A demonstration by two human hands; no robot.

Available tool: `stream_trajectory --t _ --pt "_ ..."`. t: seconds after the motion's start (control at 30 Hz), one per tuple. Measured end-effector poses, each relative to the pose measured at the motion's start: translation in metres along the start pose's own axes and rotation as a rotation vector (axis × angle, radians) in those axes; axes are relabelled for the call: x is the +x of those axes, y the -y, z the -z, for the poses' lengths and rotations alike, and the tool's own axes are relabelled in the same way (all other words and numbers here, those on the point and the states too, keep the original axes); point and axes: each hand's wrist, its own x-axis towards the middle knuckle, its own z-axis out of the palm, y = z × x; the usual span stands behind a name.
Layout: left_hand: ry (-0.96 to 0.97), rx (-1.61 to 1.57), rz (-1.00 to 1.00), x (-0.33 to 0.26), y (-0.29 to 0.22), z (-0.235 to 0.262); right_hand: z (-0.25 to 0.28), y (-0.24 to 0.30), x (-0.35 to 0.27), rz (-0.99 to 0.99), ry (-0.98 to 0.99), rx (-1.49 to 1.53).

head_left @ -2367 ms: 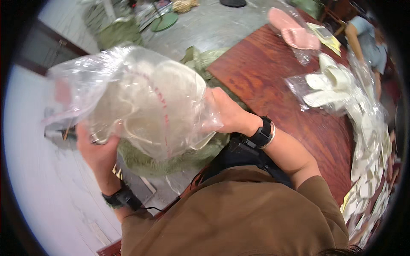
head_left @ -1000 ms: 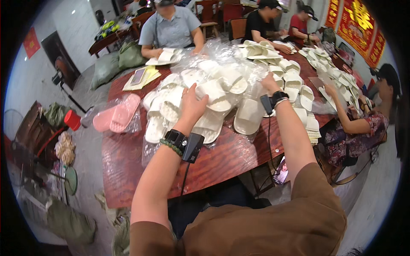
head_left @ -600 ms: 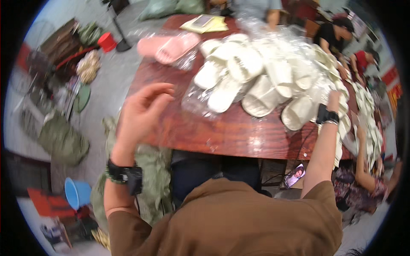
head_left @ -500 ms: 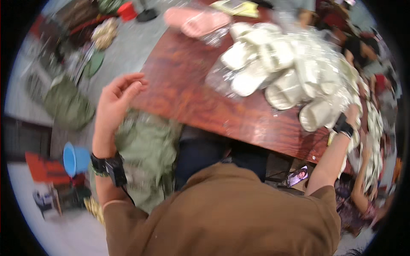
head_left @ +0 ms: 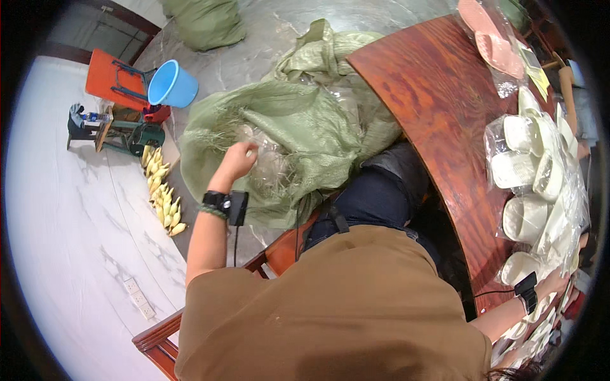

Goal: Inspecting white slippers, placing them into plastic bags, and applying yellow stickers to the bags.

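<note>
My left hand point(head_left: 239, 160) is over the wide mouth of a green woven sack point(head_left: 305, 117) on the floor. Its fingers are curled in, and whether they grip anything is hidden. Clear plastic wrapping point(head_left: 270, 168) shows inside the sack just beside the fingers. On the right, my right hand point(head_left: 551, 283) reaches to the near end of a heap of white slippers point(head_left: 526, 217) in clear plastic bags. Its fingertips are lost among the slippers and plastic. A pair of pink slippers point(head_left: 497, 52), also bagged, lies at the table's far end.
The brown wooden table point(head_left: 419, 95) curves along my right side. A yellow-and-grey packet point(head_left: 535, 71) lies near the pink slippers. On the floor to the left are a blue bucket point(head_left: 173, 84), a red folding stool point(head_left: 111, 79), yellow corn cobs point(head_left: 164, 197) and another green sack point(head_left: 206, 22).
The view has swung left toward the floor and the sack. My left hand has gone from open beside the table to curled over the sack's mouth. My right hand stays at the white slippers.
</note>
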Motion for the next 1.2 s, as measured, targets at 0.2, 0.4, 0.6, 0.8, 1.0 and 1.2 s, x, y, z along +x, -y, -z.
stream_trajectory --t 0.2,0.4,0.6,0.8,1.0,1.2 --pt "-0.107 0.54 -0.19 0.047 -0.005 -0.04 0.007 0.163 -0.059 0.533 -0.038 -0.015" --pt "0.175 0.736 0.084 0.073 0.007 -0.026 0.033 0.308 -0.142 0.661 0.156 0.317" --pt "0.287 1.01 -0.122 0.074 0.004 -0.032 0.028 0.336 -0.183 0.756 0.307 0.298" --pt "0.299 0.912 -0.082 0.097 0.042 -0.055 0.026 0.385 -0.227 0.664 0.516 0.51" --pt "0.078 0.775 -0.115 0.112 0.052 -0.069 0.03 0.436 -0.263 0.728 0.747 0.613" --pt "0.165 0.575 0.161 0.108 0.041 -0.059 0.027 0.454 -0.278 0.852 0.809 0.677"
